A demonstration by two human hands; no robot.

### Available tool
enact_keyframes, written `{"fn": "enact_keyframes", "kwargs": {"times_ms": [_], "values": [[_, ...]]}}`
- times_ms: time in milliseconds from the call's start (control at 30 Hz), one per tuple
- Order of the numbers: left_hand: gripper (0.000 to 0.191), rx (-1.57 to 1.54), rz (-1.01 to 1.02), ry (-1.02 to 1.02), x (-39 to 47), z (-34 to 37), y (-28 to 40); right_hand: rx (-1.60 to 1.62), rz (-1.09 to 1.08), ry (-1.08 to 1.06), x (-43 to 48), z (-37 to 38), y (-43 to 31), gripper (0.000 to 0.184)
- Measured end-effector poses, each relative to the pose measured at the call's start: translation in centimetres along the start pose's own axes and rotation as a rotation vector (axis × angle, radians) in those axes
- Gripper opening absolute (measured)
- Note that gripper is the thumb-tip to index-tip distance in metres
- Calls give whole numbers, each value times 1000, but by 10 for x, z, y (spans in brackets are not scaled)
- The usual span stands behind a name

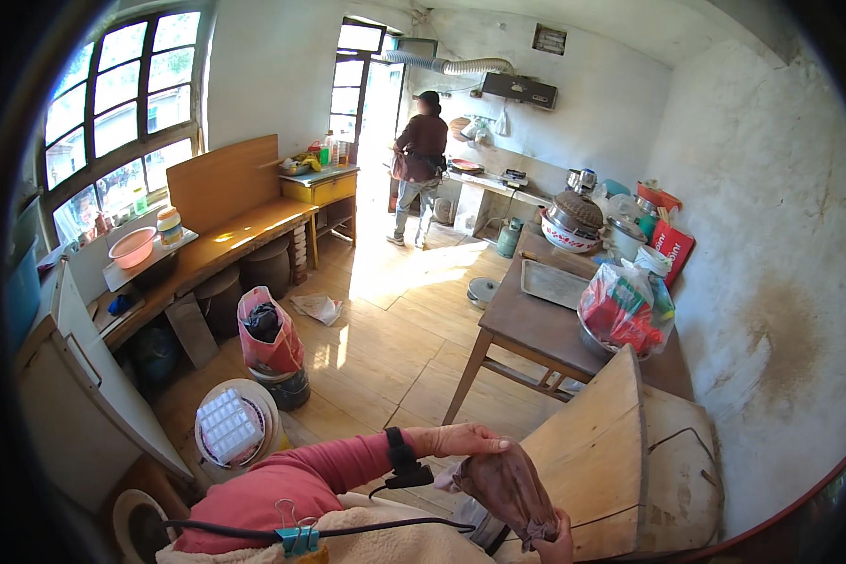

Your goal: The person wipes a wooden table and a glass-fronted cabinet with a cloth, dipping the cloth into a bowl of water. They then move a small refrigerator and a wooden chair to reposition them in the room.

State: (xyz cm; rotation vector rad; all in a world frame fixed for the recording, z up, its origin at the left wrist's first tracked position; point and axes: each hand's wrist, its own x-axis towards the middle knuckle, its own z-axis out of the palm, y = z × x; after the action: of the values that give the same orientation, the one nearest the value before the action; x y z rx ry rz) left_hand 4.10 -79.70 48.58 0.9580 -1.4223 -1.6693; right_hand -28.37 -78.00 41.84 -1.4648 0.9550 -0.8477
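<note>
A limp, brownish-purple cloth-like item (505,486) is stretched between my two hands near the bottom of the picture. At its upper left end, my left hand (469,440) pinches it between thumb and fingers, with a black strap and small device on that wrist. My right hand (557,541) grips the gathered lower end at the picture's bottom edge; much of that hand is out of view. What the item is exactly, I cannot tell. Just behind it lies a wooden board (592,458).
Another person (421,166) stands by the open doorway. A brown table (500,310) bears a metal tray (553,283) and bags. To the left are a pink bag in a bucket (275,345), a white plastic tray (229,426) on a round container, and a long wooden bench (254,229).
</note>
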Motion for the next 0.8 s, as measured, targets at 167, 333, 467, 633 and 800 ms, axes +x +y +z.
{"fn": "enact_keyframes", "kwargs": {"times_ms": [167,333,467,633,800], "values": [[49,2,-4,102,9,-9,-7,127,243,-27,-10,-10,13,58],[44,-82,0,83,25,-30,-14,35,241,1,1,-17,10,47],[40,-157,-4,106,20,-61,-17,-38,230,-23,23,-13,13,38],[30,-394,49,112,13,-104,-20,-316,237,-78,62,-1,17,36],[24,-550,98,103,11,-146,-24,-239,354,-32,92,14,8,35]]}}
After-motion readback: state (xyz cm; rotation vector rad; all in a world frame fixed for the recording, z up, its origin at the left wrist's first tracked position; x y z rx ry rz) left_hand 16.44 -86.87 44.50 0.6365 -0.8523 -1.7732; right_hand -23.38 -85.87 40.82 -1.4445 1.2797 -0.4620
